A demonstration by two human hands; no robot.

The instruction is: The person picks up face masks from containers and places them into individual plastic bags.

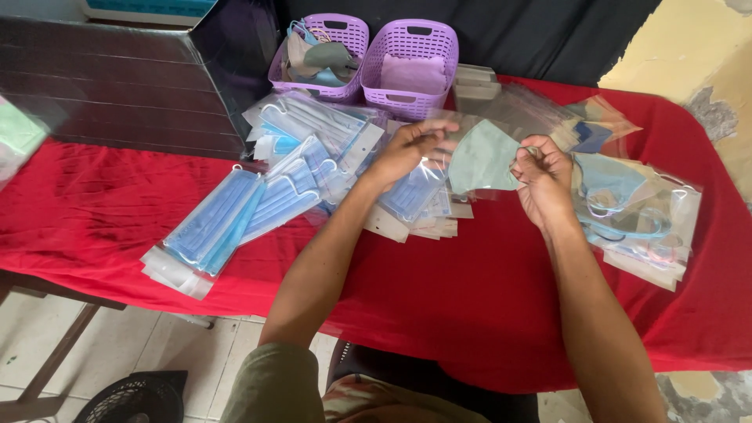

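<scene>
Spanning both hands' grip: green mask (479, 157)

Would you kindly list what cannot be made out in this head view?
- Whether the green mask is inside the clear bag: glare.
- Left hand fingertips: tucked behind the bag.
- Right hand grip: fingers curl over it.
- Right purple basket contents: only a pale fold shows.
- Red table right end: cut by the frame.

mask (482, 157): matt green cloth | sleeve (439, 149): glossy clear plastic | tablecloth (486, 298): red cloth
</scene>
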